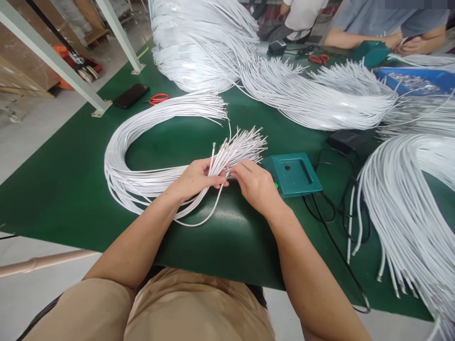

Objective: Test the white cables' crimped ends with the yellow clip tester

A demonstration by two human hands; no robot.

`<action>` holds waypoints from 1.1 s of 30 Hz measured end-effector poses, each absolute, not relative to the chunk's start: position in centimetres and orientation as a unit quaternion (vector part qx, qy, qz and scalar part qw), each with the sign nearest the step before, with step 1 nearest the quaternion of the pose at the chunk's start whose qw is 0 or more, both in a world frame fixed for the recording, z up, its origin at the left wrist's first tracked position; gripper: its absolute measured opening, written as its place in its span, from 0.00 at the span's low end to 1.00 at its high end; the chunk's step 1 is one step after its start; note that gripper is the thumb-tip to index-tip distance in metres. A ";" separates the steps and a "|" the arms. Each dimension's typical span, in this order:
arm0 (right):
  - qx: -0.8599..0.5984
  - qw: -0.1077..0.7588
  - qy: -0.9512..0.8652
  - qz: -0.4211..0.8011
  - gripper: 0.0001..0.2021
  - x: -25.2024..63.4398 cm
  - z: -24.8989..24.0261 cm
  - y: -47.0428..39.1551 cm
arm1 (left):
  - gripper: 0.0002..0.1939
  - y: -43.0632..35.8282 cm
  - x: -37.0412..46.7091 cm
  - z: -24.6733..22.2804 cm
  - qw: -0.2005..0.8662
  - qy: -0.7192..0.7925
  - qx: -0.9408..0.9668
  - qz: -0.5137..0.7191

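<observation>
A bundle of white cables [117, 156] lies in a C-shaped curve on the green table, its near ends gathered toward my hands. My left hand [197, 179] is closed around several of these cables close to their ends, thumb on top. At the cable tips, my right hand [253, 181] pinches a cable end with thumb and fingers; the tip itself is mostly hidden. One cable loops down below my left hand. Just right of my right hand sits a teal device [296, 174] with a recessed top and a green button.
Large white cable bundles [202, 42] lie at the back, with another coil [398, 189] at the right. Red scissors [159, 98] and a black phone [131, 95] lie at left. A blue tray [398, 78] holds small metal parts. Black cords [322, 213] trail right of the device. A co-worker's arms [366, 38] rest across the table.
</observation>
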State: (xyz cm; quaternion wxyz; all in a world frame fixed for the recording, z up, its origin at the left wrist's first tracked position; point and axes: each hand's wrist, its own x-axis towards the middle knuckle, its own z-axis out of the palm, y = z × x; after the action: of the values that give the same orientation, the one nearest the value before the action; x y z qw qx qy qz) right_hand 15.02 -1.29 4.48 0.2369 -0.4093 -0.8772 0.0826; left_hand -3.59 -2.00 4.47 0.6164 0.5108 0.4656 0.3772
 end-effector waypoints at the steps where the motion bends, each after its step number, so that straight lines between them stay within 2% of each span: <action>1: -0.411 0.211 -0.886 0.031 0.13 15.3 4.6 -1.2 | 0.19 -1.9 -3.6 4.4 0.614 0.471 0.509 0.377; 4: -0.446 0.156 -0.879 -0.058 0.08 16.0 4.8 -0.8 | 0.19 -1.8 -3.6 4.1 0.600 0.490 0.504 0.381; 8: -0.458 0.107 -0.882 -0.027 0.05 16.5 4.6 -0.5 | 0.16 -1.7 -3.3 3.5 0.588 0.498 0.516 0.374; 24: -0.465 0.073 -0.882 -0.032 0.09 16.9 4.5 -0.3 | 0.12 -2.2 -1.9 1.4 0.448 0.577 0.594 0.337; 28: -0.477 0.132 -0.868 -0.042 0.09 17.2 4.7 -0.6 | 0.13 -2.4 -1.7 1.9 0.438 0.591 0.590 0.333; 31: -0.554 0.186 -0.805 -0.105 0.13 17.7 4.3 -0.5 | 0.13 -2.3 -1.9 1.9 0.446 0.590 0.588 0.328; 33: -0.597 0.190 -0.769 -0.128 0.17 18.2 3.9 -0.3 | 0.11 -2.3 -2.2 1.9 0.457 0.586 0.587 0.321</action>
State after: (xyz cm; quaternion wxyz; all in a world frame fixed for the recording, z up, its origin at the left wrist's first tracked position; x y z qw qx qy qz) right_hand 18.19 -0.35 3.87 0.1902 -0.5972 -0.7686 -0.1281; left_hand -2.18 -2.28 1.87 0.4571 0.5871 0.5859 0.3209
